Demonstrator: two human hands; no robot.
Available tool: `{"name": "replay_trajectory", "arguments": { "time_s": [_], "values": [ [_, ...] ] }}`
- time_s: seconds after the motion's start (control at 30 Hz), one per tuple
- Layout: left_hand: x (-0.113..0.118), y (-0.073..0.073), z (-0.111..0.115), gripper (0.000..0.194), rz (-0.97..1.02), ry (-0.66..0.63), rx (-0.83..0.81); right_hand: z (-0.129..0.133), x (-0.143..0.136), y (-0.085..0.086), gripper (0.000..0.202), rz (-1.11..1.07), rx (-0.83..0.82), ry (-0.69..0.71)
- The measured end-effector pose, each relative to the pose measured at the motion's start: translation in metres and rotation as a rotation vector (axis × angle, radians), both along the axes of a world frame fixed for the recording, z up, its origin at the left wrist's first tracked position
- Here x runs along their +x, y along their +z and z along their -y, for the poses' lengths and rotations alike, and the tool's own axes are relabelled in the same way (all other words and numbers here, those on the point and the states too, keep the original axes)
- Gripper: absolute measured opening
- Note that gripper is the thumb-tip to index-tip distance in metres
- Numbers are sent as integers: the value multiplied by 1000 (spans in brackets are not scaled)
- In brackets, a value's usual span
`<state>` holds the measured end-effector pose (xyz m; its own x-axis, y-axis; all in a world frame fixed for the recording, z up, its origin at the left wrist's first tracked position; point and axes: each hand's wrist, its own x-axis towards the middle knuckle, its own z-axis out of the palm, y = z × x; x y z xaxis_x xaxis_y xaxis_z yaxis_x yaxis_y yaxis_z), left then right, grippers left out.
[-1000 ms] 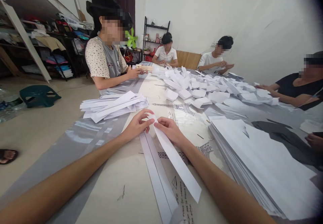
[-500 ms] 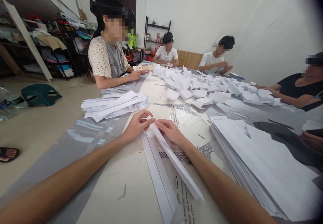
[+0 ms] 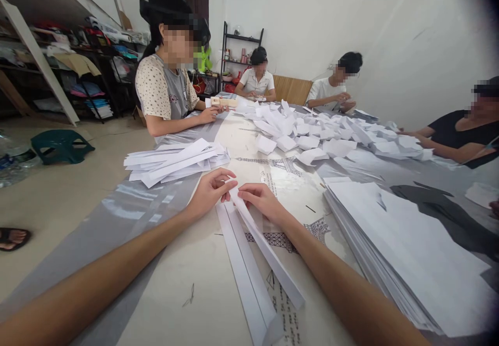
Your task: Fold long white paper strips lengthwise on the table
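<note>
A long narrow folded paper strip (image 3: 268, 250) slants from my fingers down to the right. My left hand (image 3: 208, 193) pinches its top end between thumb and fingers. Just right of it, my right hand (image 3: 261, 199) grips the strip's edge near the same end. Beneath lies another long white folded paper (image 3: 244, 270) on the table (image 3: 175, 289), its lower end curled. Beyond my left hand sits a pile of folded strips (image 3: 175, 161). A thick stack of white sheets (image 3: 405, 247) lies right of my right forearm.
Many folded white paper pieces (image 3: 307, 133) cover the table's far part. One person (image 3: 167, 86) sits at the left holding a wooden object (image 3: 224, 103); several others sit at the far and right sides. A green stool (image 3: 62, 146) stands on the floor at left.
The lower end of the held strip has swung slightly left and up. Both hands have shifted slightly left and keep their hold. At the right edge, another person's hand has moved away from the dark cloth.
</note>
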<state>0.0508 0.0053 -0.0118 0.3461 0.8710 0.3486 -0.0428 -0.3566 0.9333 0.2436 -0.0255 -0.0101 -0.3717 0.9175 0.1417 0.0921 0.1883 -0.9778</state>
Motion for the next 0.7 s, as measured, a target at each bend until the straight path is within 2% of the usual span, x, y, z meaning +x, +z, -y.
{"name": "replay_trajectory", "arguments": {
  "time_s": [0.47, 0.7],
  "values": [
    [1, 3, 4, 29, -10, 40, -10, 1, -1, -1, 23, -53, -98, 6],
    [2, 5, 1, 32, 44, -13, -60, 2, 2, -2, 25, -86, -159, 8]
  ]
}}
